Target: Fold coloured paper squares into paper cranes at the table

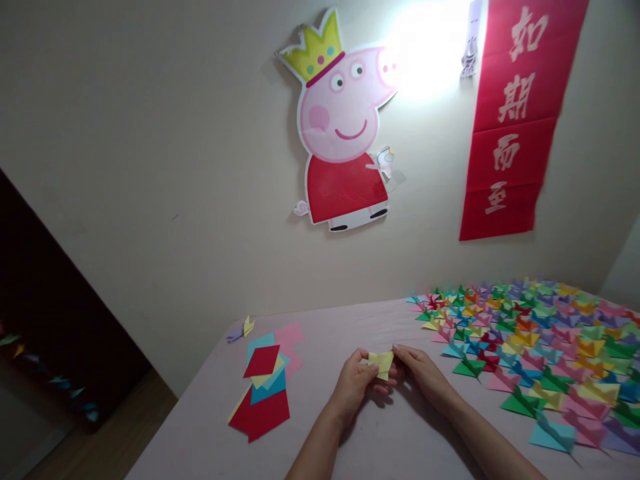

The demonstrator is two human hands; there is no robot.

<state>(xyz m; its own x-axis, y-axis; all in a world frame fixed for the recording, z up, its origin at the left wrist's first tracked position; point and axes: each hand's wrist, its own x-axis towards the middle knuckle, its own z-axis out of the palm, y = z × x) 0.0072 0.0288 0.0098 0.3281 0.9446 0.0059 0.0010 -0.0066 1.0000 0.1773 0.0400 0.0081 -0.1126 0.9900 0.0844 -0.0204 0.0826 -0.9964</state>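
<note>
A small folded piece of pale yellow origami paper (382, 365) is held up between my two hands, just above the table. My left hand (356, 379) grips its left side, with the thumb on the front face and the fingers behind and below. At the paper's upper right corner, the thumb and forefinger of my right hand (419, 371) are pinched together. The exact folds are too small to make out.
Sheets of coloured paper (265, 415) lie in a loose pile at the left. Two small folded pieces (248, 327) sit near the back left edge. Many folded paper cranes (545, 360) cover the right side of the pinkish tabletop (320, 427). A wall (210, 200) rises behind.
</note>
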